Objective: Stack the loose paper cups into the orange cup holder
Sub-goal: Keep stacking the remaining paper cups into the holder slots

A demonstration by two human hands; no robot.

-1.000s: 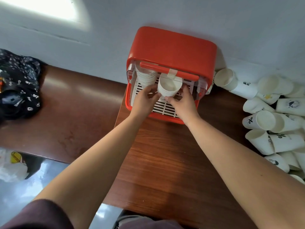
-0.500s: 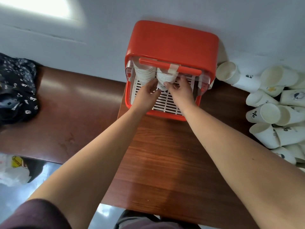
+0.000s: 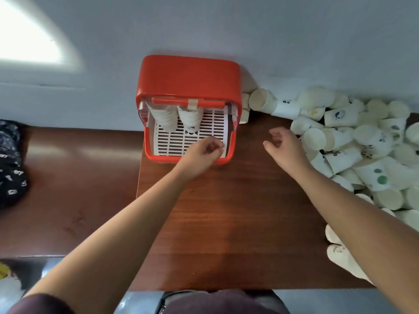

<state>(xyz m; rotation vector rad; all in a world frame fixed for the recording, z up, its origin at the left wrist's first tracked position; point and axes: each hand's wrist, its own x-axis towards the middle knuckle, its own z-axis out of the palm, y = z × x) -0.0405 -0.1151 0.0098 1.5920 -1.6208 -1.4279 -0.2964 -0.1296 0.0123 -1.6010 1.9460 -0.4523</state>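
1. The orange cup holder (image 3: 188, 80) stands at the back of the desk (image 3: 226, 211), against the wall, with its open front towards the person.
2. Inside it, two stacks of nested paper cups hang side by side over a white slotted tray (image 3: 210, 128): the left stack (image 3: 164, 120) and the right stack (image 3: 190, 116). Their upper ends are hidden behind the holder's orange bar (image 3: 167, 101), so the number of cups cannot be made out.
3. The left hand (image 3: 203, 154) hovers over the front right corner of the tray. Its fingers (image 3: 215, 147) are loosely curled towards the thumb and nothing shows in them, though the fingertips are blurred.
4. The right hand (image 3: 284, 147) is above the bare desk between the holder and the pile. It is relaxed and half spread, holding nothing.
5. The loose paper cups (image 3: 340, 137) lie in a heap at the right of the desk, most on their sides, some printed. The heap runs off the right edge of the view.
6. One cup (image 3: 263, 102) lies just beside the holder's right wall, and another behind it is mostly hidden.
7. Two more cups (image 3: 337, 252) near the front edge are partly covered by the right forearm.
8. At far left a dark patterned cloth (image 3: 11, 168) is cut off by the frame — what it is cannot be told.
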